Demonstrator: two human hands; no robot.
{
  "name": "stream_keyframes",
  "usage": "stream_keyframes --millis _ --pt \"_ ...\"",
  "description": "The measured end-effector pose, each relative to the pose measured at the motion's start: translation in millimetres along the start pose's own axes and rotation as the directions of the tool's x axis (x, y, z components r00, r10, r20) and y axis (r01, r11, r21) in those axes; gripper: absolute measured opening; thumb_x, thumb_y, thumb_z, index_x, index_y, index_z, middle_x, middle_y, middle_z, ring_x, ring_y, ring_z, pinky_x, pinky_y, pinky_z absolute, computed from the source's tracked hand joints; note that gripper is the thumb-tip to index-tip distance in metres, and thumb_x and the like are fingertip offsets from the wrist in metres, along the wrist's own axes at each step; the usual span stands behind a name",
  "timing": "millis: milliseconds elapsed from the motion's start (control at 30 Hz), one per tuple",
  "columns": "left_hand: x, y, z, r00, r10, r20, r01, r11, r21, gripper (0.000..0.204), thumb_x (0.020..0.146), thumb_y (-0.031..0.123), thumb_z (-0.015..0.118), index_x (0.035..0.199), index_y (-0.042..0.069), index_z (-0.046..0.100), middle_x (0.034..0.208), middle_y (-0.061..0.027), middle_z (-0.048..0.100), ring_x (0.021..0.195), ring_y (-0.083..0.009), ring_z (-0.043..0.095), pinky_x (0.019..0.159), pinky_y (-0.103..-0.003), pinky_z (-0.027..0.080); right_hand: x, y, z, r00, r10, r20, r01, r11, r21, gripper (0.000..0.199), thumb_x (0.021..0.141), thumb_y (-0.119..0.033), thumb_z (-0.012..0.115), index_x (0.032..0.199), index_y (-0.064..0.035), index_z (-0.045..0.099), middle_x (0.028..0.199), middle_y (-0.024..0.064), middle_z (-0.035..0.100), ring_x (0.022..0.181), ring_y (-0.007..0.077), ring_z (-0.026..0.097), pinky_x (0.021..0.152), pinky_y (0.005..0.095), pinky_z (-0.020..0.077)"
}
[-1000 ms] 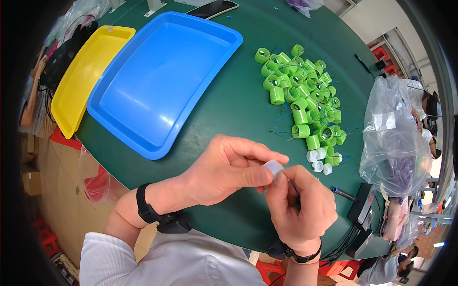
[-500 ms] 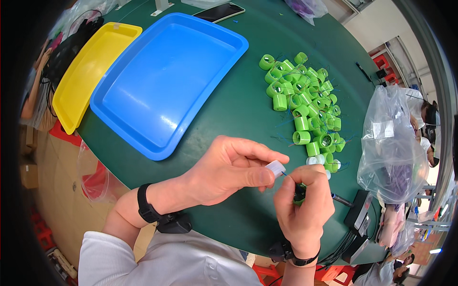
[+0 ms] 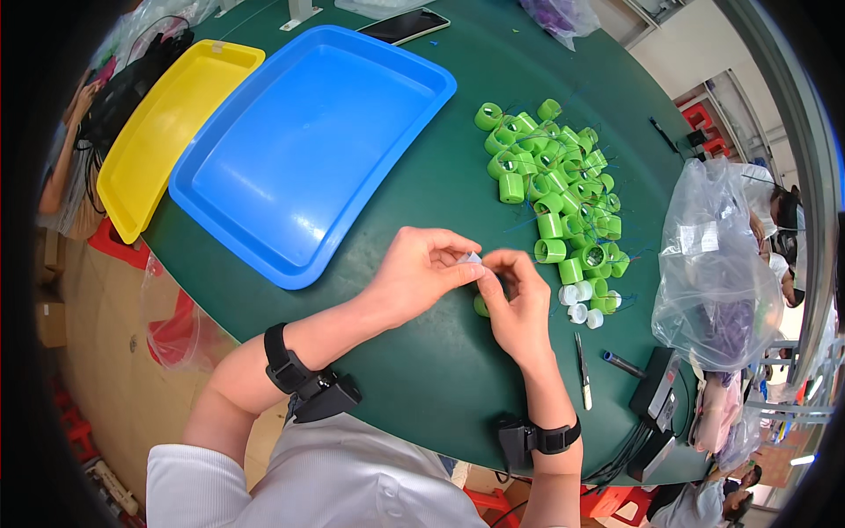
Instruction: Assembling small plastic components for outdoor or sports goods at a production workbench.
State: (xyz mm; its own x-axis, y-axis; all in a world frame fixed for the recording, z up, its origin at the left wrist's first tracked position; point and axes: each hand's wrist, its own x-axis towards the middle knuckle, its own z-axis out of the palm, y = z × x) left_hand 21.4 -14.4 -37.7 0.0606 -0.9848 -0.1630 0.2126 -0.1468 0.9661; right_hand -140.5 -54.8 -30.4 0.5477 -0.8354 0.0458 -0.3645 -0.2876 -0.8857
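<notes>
Both of my hands meet above the green table in the middle of the view. My left hand (image 3: 422, 271) is closed in a pinch on a small white plastic cap (image 3: 470, 259). Against the cap's right side rest the fingertips of my right hand (image 3: 519, 308), which is closed too. A green plastic cylinder (image 3: 481, 305) shows partly beside the right thumb; the right hand hides the rest. To the right lie several loose white caps (image 3: 578, 312) and a heap of short green cylinders (image 3: 554, 176) with thin wires sticking out.
A blue tray (image 3: 290, 158) overlaps a yellow tray (image 3: 167, 132) at left. Slim tweezers (image 3: 583, 374), a dark pen-like tool (image 3: 622, 362) and a black box with cables (image 3: 656, 387) lie at right, near a clear plastic bag (image 3: 717, 264). A phone (image 3: 405, 25) lies at the back.
Both hands have moved left and slightly away from me, closer together around the white cap. The right hand has uncovered the tweezers and several white caps.
</notes>
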Motion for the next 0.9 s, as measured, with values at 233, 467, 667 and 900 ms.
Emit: stream_keyframes --millis 233,467,667,900 --pt "0 1 -2 0.999 0.005 -0.054 -0.008 0.998 -0.057 0.023 0.078 0.007 0.07 0.096 -0.007 0.062 0.078 -0.0078 0.065 0.066 -0.009 0.058 0.059 -0.022 0.048 -38 -4 -10 0.976 -0.046 -0.212 0.043 0.999 -0.023 0.06 0.075 -0.005 0.068 0.127 0.0047 0.039 0.119 0.0197 0.053 0.106 0.0264 0.056 0.092 0.036 0.0435" --pt "-1 5 -1 0.999 -0.046 0.002 0.046 0.995 -0.09 0.024 0.081 0.005 0.066 0.102 -0.006 0.061 0.086 -0.007 0.063 0.077 -0.0108 0.059 0.066 -0.025 0.048 -26 -6 0 0.929 -0.234 -0.286 0.126 0.927 -0.352 0.013 0.08 0.0 0.061 0.092 0.0043 0.065 0.097 0.0135 0.064 0.087 0.027 0.06 0.077 0.0329 0.048" --pt "-3 5 -3 0.998 -0.061 0.029 0.065 0.979 -0.193 0.026 0.085 0.008 0.063 0.106 -0.005 0.06 0.088 -0.0066 0.062 0.076 -0.0111 0.057 0.067 -0.025 0.047 -16 -4 4 0.911 -0.302 -0.28 0.217 0.93 -0.296 0.009 0.083 -0.001 0.058 0.089 0.0041 0.062 0.099 0.0137 0.064 0.082 0.026 0.061 0.073 0.0322 0.0486" --pt "-9 18 -5 0.984 -0.011 0.176 0.104 0.844 -0.527 0.026 0.09 0.012 0.057 0.111 -0.004 0.057 0.092 -0.0055 0.059 0.077 -0.0118 0.055 0.069 -0.025 0.047 -15 -36 -7 0.974 -0.133 -0.183 0.109 0.985 -0.132 0.002 0.085 0.0 0.053 0.084 0.0015 0.055 0.08 0.0119 0.059 0.062 0.0237 0.057 0.056 0.0309 0.0453"
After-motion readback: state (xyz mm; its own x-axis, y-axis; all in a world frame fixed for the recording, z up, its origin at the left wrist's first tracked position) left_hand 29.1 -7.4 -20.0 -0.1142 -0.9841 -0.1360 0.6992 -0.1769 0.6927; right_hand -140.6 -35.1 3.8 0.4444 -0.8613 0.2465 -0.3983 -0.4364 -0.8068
